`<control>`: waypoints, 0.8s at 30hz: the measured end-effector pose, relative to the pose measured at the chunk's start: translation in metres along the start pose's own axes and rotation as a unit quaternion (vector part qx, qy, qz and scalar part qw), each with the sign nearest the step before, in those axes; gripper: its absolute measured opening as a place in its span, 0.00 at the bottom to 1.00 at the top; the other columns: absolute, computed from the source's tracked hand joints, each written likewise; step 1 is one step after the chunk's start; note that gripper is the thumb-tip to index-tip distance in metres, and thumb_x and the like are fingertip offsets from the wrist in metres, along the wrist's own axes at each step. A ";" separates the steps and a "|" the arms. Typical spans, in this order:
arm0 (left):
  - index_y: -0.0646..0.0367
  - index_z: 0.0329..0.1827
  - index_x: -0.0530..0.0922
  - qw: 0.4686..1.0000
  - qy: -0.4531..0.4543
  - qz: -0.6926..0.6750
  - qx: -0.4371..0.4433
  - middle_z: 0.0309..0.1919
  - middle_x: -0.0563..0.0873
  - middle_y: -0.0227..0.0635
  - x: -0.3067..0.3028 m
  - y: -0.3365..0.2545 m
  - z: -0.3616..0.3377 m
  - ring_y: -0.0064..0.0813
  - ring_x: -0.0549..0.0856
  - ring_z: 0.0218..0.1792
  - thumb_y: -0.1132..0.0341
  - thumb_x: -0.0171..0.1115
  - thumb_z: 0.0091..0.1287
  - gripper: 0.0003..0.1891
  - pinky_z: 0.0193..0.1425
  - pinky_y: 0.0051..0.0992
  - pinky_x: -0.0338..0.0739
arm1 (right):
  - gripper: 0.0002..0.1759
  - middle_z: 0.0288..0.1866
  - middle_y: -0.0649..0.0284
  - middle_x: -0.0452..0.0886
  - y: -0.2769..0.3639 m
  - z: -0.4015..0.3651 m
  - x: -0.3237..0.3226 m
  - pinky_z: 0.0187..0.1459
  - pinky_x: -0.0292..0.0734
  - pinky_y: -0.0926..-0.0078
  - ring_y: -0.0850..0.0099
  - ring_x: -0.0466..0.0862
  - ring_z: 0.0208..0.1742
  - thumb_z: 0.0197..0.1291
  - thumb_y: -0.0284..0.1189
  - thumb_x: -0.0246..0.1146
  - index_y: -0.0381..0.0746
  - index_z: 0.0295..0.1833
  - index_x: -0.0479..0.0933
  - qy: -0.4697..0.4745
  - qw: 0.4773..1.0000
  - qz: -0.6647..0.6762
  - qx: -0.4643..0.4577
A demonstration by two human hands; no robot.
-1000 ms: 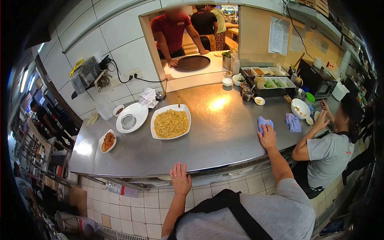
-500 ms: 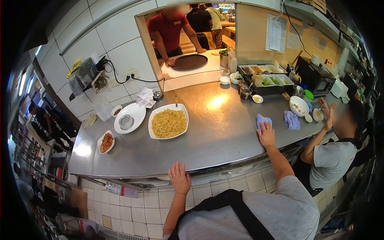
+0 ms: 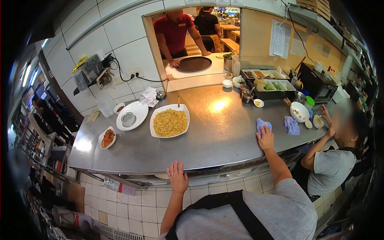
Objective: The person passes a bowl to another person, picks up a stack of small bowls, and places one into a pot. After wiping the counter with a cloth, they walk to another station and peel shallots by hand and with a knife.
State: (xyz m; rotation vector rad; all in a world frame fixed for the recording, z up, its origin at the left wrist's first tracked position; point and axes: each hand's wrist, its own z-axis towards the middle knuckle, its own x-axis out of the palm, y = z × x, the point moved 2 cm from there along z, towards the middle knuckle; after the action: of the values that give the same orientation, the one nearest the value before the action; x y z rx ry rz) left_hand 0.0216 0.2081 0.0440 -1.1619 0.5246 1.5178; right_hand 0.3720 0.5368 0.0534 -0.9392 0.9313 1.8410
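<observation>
My left hand (image 3: 177,176) touches the front edge of the steel counter (image 3: 216,146), its fingers stretched out and holding nothing. On the right part of the counter, my right hand (image 3: 265,139) lies with its fingers spread over the near part of a folded purple cloth (image 3: 263,124). A square white bowl of yellow fried rice (image 3: 170,122) stands beyond my left hand. Left of it are a white plate (image 3: 138,109) with a metal ring (image 3: 128,119) on it, and a small white dish of reddish food (image 3: 107,138).
A co-worker (image 3: 335,160) stands at the right, near a white bowl (image 3: 300,111) and a second purple cloth (image 3: 292,125). Trays of ingredients (image 3: 276,85) line the back. Beyond the window, a person in red (image 3: 174,34) leans by a brown tray (image 3: 194,64).
The view has shifted slightly. The co-worker at the right has lowered one hand a little. A person in black behind the window has moved. My hands rest in nearly the same places.
</observation>
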 end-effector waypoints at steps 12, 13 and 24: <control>0.55 0.65 0.66 1.000 -0.022 0.004 0.007 0.66 0.67 0.43 0.008 0.003 0.008 0.45 0.64 0.67 0.72 0.61 0.55 0.30 0.69 0.50 0.52 | 0.24 0.64 0.53 0.70 -0.014 0.006 0.017 0.62 0.62 0.55 0.54 0.67 0.65 0.63 0.42 0.55 0.45 0.62 0.71 -0.033 0.997 -0.010 -0.064; 0.54 0.65 0.67 1.000 -0.027 0.005 0.008 0.66 0.67 0.42 0.010 0.004 0.010 0.45 0.64 0.67 0.72 0.61 0.55 0.30 0.69 0.50 0.52 | 0.23 0.64 0.53 0.70 -0.014 0.008 0.017 0.62 0.62 0.56 0.54 0.67 0.65 0.63 0.42 0.55 0.45 0.62 0.71 -0.039 0.996 -0.003 -0.080; 0.52 0.65 0.67 0.999 -0.033 0.015 0.003 0.66 0.67 0.41 0.024 0.011 0.003 0.45 0.64 0.67 0.70 0.63 0.51 0.33 0.70 0.53 0.51 | 0.24 0.64 0.53 0.69 -0.001 0.003 0.004 0.61 0.62 0.54 0.55 0.67 0.66 0.61 0.40 0.57 0.44 0.61 0.70 -0.031 0.999 -0.003 -0.044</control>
State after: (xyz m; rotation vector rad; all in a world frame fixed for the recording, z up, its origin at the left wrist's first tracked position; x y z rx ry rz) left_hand 0.0123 0.2191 0.0220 -1.0993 0.5042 1.5732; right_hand 0.3709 0.5412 0.0514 -0.9325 0.8139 1.9088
